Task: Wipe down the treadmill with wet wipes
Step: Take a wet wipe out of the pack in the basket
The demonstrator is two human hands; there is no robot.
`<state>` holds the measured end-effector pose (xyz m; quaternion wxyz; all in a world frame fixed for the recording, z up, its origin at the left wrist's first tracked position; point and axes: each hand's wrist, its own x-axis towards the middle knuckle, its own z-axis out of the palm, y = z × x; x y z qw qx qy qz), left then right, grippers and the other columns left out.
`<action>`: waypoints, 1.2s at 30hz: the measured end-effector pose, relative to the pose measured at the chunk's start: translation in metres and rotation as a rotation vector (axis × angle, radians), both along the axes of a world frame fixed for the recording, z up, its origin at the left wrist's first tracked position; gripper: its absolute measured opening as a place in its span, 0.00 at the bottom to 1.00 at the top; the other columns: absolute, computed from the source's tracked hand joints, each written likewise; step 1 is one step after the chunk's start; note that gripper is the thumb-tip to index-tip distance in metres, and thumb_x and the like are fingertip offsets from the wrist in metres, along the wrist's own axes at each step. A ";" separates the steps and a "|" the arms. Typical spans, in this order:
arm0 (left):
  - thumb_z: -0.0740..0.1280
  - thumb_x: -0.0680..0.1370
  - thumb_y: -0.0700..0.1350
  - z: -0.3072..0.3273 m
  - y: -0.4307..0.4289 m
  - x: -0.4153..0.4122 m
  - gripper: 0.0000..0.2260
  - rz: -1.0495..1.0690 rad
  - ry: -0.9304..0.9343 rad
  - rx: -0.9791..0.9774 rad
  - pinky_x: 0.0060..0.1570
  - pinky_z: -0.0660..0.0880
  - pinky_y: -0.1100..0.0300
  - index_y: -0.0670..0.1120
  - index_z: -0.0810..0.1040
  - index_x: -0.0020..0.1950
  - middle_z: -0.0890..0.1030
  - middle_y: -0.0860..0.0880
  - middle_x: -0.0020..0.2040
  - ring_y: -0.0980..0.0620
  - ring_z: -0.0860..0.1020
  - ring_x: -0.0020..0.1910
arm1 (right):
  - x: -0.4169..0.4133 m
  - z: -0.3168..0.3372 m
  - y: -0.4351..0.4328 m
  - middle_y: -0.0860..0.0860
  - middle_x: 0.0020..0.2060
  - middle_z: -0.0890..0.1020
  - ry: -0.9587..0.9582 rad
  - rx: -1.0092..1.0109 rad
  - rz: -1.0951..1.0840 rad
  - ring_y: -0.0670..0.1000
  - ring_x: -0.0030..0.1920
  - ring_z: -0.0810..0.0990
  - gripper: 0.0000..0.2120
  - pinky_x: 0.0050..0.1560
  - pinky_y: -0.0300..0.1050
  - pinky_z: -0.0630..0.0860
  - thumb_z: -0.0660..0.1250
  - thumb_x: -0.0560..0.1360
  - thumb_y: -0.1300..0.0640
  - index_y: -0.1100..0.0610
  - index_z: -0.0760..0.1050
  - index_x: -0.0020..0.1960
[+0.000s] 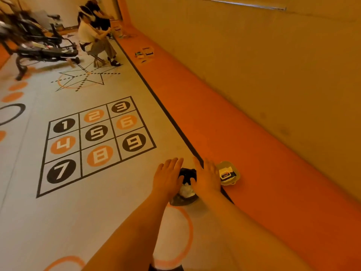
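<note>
Head view: left hand (167,178) and right hand (207,178) flat above the bin (181,200), fingers straight, holding nothing. Crumpled wipes (186,190) lie inside it; wipe pack (227,174) just right of it. Blurred machine (39,47) far beyond the bin, possibly the treadmill. Step looks like disposal; next needs 1 fresh wipe pinched from the pack

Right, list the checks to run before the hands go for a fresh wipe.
1. Left hand free: ok, its fingers are straight and hold nothing.
2. Right hand free: ok, it is also flat and holds nothing.
3. Used wipes discarded: ok, white wads lie in the bin beneath both hands.
4. Wet wipe pack located: ok, it sits in a pale dish just right of the right hand.
5. Pack flap open: cannot tell.
6. Treadmill located: cannot tell, the gym machine at far left is blurred.
</note>
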<state>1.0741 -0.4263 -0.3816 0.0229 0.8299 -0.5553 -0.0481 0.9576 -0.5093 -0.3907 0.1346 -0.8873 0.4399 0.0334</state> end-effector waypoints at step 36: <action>0.54 0.84 0.50 -0.038 -0.397 0.334 0.27 -0.884 -0.101 0.170 0.74 0.55 0.48 0.47 0.47 0.80 0.54 0.46 0.79 0.44 0.55 0.78 | 0.290 -0.052 -0.280 0.56 0.78 0.48 0.037 0.110 -0.806 0.57 0.78 0.47 0.33 0.76 0.52 0.49 0.56 0.82 0.52 0.56 0.41 0.79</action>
